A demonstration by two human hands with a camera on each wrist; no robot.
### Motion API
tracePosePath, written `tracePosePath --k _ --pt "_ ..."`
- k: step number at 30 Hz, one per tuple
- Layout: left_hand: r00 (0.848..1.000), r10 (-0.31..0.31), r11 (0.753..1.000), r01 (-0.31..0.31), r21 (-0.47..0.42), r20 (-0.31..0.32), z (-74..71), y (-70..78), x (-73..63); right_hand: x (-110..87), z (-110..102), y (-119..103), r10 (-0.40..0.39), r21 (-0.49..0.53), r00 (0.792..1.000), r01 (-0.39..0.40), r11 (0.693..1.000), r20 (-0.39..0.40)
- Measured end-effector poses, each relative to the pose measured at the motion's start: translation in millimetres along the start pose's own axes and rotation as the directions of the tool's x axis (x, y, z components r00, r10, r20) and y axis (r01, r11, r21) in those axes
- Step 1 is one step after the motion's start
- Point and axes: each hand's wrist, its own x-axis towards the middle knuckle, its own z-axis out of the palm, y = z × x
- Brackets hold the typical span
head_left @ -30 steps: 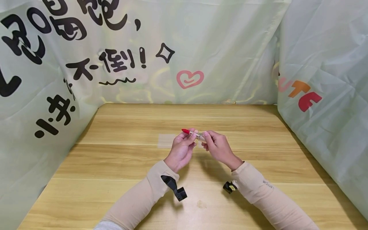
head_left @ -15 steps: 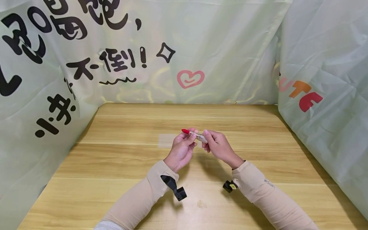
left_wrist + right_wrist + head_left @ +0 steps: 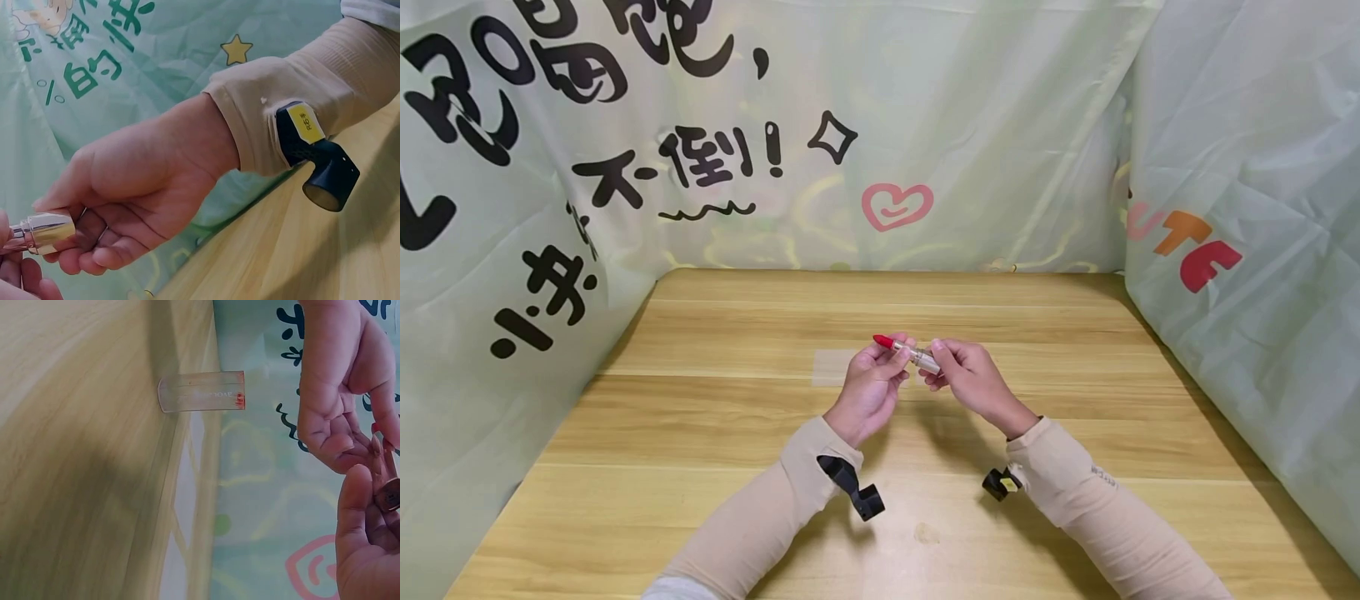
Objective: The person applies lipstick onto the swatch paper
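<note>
A lipstick (image 3: 928, 363) with its red tip (image 3: 883, 342) exposed is held between both hands above the table. My left hand (image 3: 872, 387) pinches it close behind the red part, thumb on top. At the other end my right hand (image 3: 972, 379) pinches the silver base, its thumb along the side. In the left wrist view, the shiny base (image 3: 53, 232) sits between the right thumb and curled fingers, and the left fingers come in at the edge. A clear cap (image 3: 203, 391) stands upright on the table in the right wrist view.
The wooden table (image 3: 700, 433) has pale square patches, one (image 3: 832, 367) left of the hands. Printed cloth (image 3: 1000, 150) hangs around its back and sides. Black wrist mounts (image 3: 853, 487) stick out beneath the forearms.
The right fingers have shifted slightly around the silver base, and more of it shows. Both hands stay in nearly the same place with the lipstick between them.
</note>
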Motion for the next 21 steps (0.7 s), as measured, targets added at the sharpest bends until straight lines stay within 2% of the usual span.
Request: tracePosePath --k 9,16,21 --pt "1.0 -0.002 1.0 0.002 0.023 -0.004 -2.4 2.5 1.8 2.3 0.0 -2.7 -0.003 0.059 1.0 0.004 0.998 -0.006" --pt "1.0 -0.005 0.999 0.004 0.049 0.014 -4.6 5.0 3.2 6.1 -0.9 -6.5 0.009 0.053 1.0 -0.008 0.999 -0.019" --pt "0.999 -0.014 0.999 0.012 0.043 0.029 -7.2 6.9 5.3 9.2 -1.8 -8.9 0.025 0.031 1.0 -0.025 0.999 0.002"
